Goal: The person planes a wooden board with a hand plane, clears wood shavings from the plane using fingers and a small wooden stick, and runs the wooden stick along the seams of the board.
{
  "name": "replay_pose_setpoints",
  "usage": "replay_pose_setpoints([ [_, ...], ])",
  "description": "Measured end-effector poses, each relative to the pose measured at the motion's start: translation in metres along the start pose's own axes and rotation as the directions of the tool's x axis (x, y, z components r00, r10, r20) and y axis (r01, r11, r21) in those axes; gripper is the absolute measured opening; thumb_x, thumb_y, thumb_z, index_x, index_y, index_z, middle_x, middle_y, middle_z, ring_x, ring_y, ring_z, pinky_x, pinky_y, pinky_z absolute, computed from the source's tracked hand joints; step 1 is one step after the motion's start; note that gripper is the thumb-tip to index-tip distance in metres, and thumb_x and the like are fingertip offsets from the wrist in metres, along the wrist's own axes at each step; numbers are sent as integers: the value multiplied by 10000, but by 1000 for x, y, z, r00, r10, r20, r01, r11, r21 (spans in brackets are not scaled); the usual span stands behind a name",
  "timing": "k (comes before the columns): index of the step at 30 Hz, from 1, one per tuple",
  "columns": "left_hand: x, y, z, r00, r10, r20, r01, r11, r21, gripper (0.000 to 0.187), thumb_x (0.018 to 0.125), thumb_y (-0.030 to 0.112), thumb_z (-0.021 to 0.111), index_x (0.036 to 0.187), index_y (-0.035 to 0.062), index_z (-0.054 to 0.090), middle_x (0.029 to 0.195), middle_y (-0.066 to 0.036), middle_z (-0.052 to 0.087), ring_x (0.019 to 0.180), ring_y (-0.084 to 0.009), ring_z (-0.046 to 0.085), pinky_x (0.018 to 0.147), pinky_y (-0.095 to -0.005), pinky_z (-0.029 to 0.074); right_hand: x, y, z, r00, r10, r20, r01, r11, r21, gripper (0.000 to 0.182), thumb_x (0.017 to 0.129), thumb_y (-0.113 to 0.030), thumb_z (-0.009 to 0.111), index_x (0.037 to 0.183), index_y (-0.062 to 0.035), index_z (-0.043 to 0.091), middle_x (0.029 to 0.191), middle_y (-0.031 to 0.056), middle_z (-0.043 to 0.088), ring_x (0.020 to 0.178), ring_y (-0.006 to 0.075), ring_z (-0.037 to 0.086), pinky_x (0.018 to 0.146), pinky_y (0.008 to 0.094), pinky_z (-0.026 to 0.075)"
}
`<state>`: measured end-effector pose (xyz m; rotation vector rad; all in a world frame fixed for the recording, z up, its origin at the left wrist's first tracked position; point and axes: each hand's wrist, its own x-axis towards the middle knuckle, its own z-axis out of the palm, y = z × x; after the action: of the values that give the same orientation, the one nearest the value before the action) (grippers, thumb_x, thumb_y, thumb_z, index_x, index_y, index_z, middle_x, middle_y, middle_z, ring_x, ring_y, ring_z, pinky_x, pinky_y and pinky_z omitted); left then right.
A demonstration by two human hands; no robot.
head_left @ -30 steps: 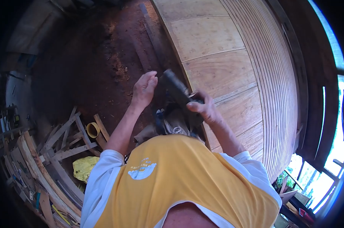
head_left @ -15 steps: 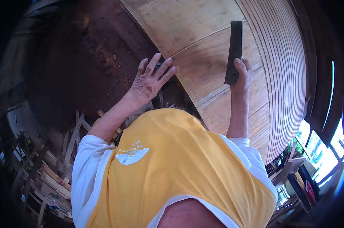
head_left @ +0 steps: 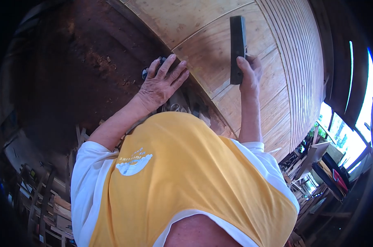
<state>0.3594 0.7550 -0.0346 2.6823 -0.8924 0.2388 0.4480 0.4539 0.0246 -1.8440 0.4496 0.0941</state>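
Note:
My right hand [head_left: 250, 74] grips a long dark tool [head_left: 237, 47] near its lower end, thumb on its face. The tool stands upright in view over the pale wooden panel [head_left: 219, 53], which has thin seams. My left hand [head_left: 161, 82] has its fingers spread, the fingertips by the left edge of that panel. Dark objects, too small to name, show just behind those fingers.
A dark brown surface [head_left: 120, 37] with wood shavings [head_left: 102, 61] lies on the left. Narrow ribbed slats [head_left: 297, 61] curve along the panel's right side. Wood scraps [head_left: 63, 208] are piled at lower left, and more pieces [head_left: 314, 158] at lower right.
The view has shifted, and the panel's edge now runs further left. My right hand and the dark tool appear further left and slightly higher. My left hand stays spread near the edge.

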Motion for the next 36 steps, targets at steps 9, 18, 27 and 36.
replay_pose_setpoints([
  [9, 27, 10, -5, 458, -850, 260, 324, -113, -939, 597, 1022, 435, 677, 1418, 10, 536, 1303, -81, 618, 1160, -112, 561, 976, -265, 463, -39, 8, 20, 802, -397, 447, 579, 703, -413, 554, 617, -298, 881, 1002, -20, 597, 907, 134, 547, 892, 331, 570, 827, 427, 456],
  [18, 23, 96, 21, 468, -788, 401, 555, -91, -827, 627, 897, 357, 838, 1278, -62, 568, 928, -73, 670, 864, -107, 620, 777, -273, 535, -62, 30, -39, 422, -416, 806, 872, 429, -235, 678, 522, -338, 908, 1053, -68, 583, 981, 130, 537, 927, 357, 550, 826, 468, 420],
  [27, 57, -56, 13, 302, -953, -17, 607, 206, -767, 713, 795, 499, 883, 1179, -37, 611, 961, -82, 674, 842, -139, 649, 784, -299, 557, 11, -12, 80, 369, -588, 720, 920, 342, -193, 634, 581, -384, 889, 1019, -65, 560, 1002, 123, 558, 989, 343, 552, 858, 459, 413],
  [36, 35, 65, 17, 294, -954, 54, 588, 136, -798, 511, 863, 479, 834, 1032, 39, 637, 820, -47, 628, 725, -136, 570, 697, -326, 509, -17, 6, 15, 332, -478, 813, 917, 366, -159, 637, 582, -392, 878, 1028, -62, 564, 1004, 143, 557, 964, 365, 554, 851, 473, 419],
])
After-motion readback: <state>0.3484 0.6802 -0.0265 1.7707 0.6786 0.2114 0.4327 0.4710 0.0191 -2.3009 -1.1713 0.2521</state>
